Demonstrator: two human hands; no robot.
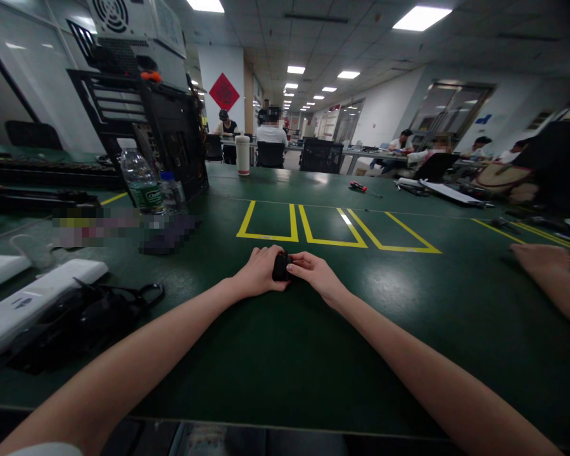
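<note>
Between my two hands is a small black object (280, 267), roundish and mostly covered by fingers, so its kind does not show. My left hand (260, 271) wraps round it from the left, thumb below and fingers over the top. From the right, my right hand (316, 273) pinches at its side with thumb and fingertips. Both hands are low over the dark green table (275, 354), just in front of yellow tape outlines (332, 243).
A red-handled screwdriver (358, 186) lies farther back, near a clipboard with papers (451, 191). At left stand a water bottle (142, 180), a black metal frame (171, 126), a white power strip (42, 304) and black straps (104, 310). Another person's hand (544, 258) rests at right.
</note>
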